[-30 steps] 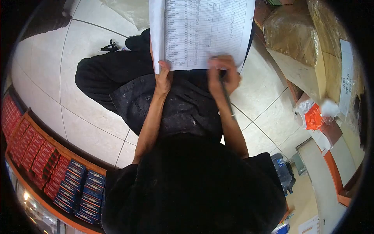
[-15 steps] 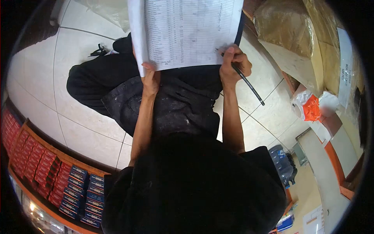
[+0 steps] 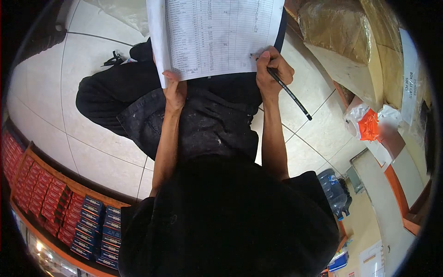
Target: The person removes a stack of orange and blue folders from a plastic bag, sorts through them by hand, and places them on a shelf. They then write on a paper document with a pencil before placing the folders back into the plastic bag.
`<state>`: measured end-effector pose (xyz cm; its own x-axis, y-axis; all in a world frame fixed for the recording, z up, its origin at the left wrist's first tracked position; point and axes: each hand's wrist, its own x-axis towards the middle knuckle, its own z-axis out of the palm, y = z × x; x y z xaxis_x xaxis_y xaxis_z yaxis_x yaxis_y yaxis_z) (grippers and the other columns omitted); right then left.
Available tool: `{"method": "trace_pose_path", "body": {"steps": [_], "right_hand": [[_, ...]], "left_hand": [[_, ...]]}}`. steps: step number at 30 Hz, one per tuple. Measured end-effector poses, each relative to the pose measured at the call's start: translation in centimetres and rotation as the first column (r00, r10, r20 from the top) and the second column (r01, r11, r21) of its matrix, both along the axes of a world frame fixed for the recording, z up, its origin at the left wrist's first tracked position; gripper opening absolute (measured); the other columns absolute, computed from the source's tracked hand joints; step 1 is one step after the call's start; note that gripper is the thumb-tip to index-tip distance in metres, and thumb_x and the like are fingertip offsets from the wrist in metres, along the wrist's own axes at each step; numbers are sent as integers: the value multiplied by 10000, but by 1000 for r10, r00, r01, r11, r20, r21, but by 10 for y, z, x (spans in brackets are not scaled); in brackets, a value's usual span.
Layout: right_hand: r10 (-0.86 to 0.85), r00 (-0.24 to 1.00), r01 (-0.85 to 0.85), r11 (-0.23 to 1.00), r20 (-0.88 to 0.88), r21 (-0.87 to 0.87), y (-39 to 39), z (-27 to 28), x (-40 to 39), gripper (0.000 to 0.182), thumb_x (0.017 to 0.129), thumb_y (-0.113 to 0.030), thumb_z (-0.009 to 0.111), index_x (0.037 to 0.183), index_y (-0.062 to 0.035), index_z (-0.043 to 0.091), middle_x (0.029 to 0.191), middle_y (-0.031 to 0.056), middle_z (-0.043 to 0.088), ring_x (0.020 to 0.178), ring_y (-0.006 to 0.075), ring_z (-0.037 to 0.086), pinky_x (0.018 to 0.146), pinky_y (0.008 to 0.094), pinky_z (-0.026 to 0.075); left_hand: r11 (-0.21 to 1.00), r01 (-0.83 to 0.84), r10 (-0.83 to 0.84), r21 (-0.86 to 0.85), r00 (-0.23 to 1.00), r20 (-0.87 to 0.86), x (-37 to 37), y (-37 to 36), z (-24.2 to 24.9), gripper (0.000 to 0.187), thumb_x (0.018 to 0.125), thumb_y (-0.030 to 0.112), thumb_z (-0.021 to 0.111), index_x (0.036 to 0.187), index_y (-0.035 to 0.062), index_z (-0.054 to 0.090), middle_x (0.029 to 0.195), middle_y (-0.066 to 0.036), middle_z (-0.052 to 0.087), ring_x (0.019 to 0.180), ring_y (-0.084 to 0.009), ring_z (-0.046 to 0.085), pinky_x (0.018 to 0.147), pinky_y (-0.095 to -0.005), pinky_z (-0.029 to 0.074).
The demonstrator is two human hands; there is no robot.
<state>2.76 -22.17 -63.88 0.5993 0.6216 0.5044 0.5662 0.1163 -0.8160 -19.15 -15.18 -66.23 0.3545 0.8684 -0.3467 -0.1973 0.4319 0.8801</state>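
Observation:
A stack of printed table sheets (image 3: pixel 207 41) with handwritten marks lies tilted over the lap, its top cut off by the view. At its lower left corner my left hand (image 3: pixel 174 94) is closed on the papers, thumb on top and the other fingers mostly hidden beneath. A black pencil (image 3: pixel 293 98) is pinched in my right hand (image 3: pixel 275 74), which sits at the right edge of the sheets. The pencil's tip overlaps the lower right part of the page, while its back end points down and right over the floor.
Crossed legs in dark clothing rest on the white tiled floor (image 3: pixel 99 150). Red and dark blue boxes (image 3: pixel 87 226) fill a shelf at lower left. Wrapped cartons (image 3: pixel 337 32) stand at upper right, near an orange and white plastic bag (image 3: pixel 369 124). A large water bottle (image 3: pixel 333 191) is at lower right.
The papers and both hands have shifted slightly left and up in view. The pencil has moved a little with my right hand, its tip still over the page's right side.

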Motion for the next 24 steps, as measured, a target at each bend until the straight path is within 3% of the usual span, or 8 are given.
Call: {"method": "trace_pose_path", "body": {"steps": [13, 16, 24], "right_hand": [[-9, 999, 10, 999, 33, -36, -1, 2, -1, 363, 785, 101, 623, 597, -54, 354, 549, 63, 492, 471, 108, 437, 436, 234, 334], [-35, 998, 36, 999, -50, 23, -2, -3, -1, 356, 784, 106, 614, 598, -53, 355, 556, 66, 502, 478, 108, 452, 442, 230, 346], [-42, 998, 43, 998, 37, -39, -1, 5, -2, 343, 784, 100, 617, 603, -49, 366, 555, 71, 513, 481, 105, 476, 454, 230, 359]], "left_hand": [[997, -71, 71, -8, 995, 66, 7, 1, 1, 694, 956, 539, 367, 1429, 44, 250, 1366, -122, 410, 1264, -248, 414, 1057, -438, 331], [996, -81, 78, 33, 994, 75, 10, 2, 1, 697, 958, 539, 359, 1428, 36, 252, 1358, -124, 415, 1260, -245, 416, 1056, -439, 331], [999, -43, 42, 25, 999, 35, 9, 2, 5, 703, 958, 542, 349, 1429, 29, 250, 1359, -120, 412, 1269, -244, 401, 1067, -441, 311]]}}
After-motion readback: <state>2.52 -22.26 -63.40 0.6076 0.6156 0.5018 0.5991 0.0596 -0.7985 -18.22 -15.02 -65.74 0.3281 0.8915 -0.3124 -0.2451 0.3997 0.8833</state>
